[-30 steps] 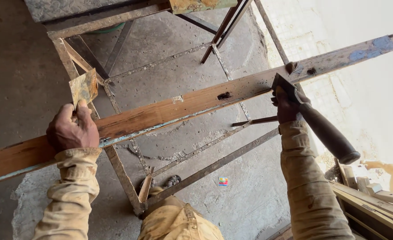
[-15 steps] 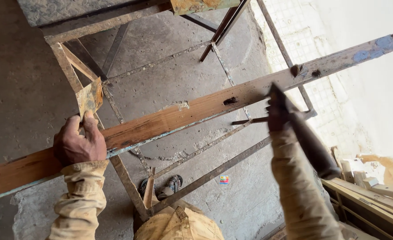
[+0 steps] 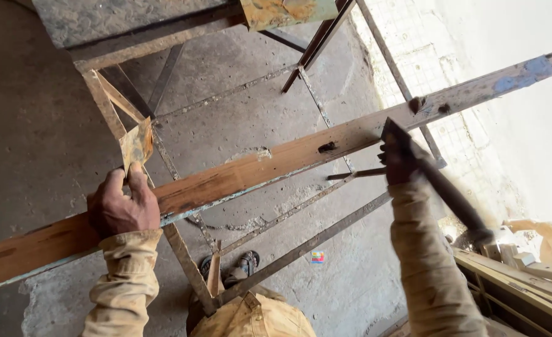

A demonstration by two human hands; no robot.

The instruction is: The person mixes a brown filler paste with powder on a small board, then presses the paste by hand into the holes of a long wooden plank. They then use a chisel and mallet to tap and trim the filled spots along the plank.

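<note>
Plank: a long wooden plank (image 3: 270, 165) crosses the frame from lower left to upper right; its grain is warm brown in the middle, weathered grey with a blue paint patch toward the upper right end, and pale paint runs along its lower edge.
Plank marks: dark holes or nail stubs sit near the centre and toward the upper right.
Left hand: the left hand (image 3: 121, 206), lower left of centre, wraps over the plank's top edge, fingers closed on the wood; the cuff is a creased tan sleeve.
Right hand: the right hand (image 3: 399, 163), right of centre, is clenched round a hammer (image 3: 435, 181) just under the plank's lower edge.
Hammer: a dark, smooth, rounded handle runs down to the lower right; its dark metal head touches or nearly touches the plank, which of the two I cannot tell.
Frame: a rusty metal frame (image 3: 182, 256) of thin angle bars lies under the plank, with flaking orange-brown plates at upper centre and upper left.
Floor: rough grey concrete floor (image 3: 39, 125) with joints and pale stains.
Lower right: stacked pale timber offcuts (image 3: 525, 262).
Bottom centre: a tan garment and a sandalled foot (image 3: 245, 265).
</note>
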